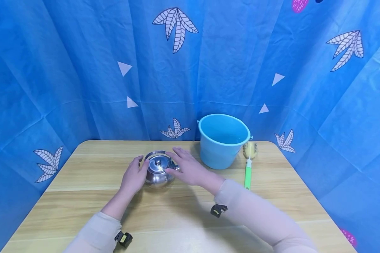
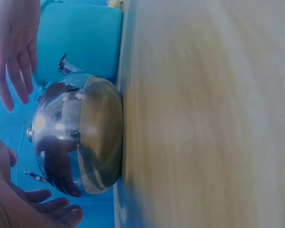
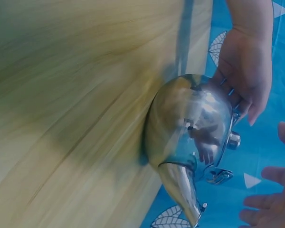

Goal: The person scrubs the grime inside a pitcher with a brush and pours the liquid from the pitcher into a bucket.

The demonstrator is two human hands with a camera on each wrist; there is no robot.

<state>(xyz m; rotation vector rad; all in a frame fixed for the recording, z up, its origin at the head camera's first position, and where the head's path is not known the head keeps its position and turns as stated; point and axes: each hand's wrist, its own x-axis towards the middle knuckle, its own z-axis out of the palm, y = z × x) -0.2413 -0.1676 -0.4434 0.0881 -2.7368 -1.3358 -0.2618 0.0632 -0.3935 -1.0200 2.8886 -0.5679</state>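
Observation:
A shiny stainless-steel teapot (image 1: 158, 178) with a knobbed lid (image 1: 157, 163) stands upright on the wooden table. Beside its left side is my left hand (image 1: 135, 176), fingers loosely extended; whether they touch the metal I cannot tell. My right hand (image 1: 189, 169) hovers over the right side, near the spout, with spread fingers and nothing held. In the left wrist view the right hand (image 2: 18, 45) is apart from the pot (image 2: 80, 135). The right wrist view shows the spout (image 3: 179, 190) and the left hand (image 3: 247, 64), its fingers partly hidden behind the pot.
A light-blue bucket (image 1: 216, 153) stands behind and right of the teapot. Right of it lies a brush with a green handle (image 1: 248, 175) and a yellowish head (image 1: 250, 149). A blue patterned curtain (image 1: 107, 70) surrounds the wooden table (image 1: 92, 175) at the back and sides.

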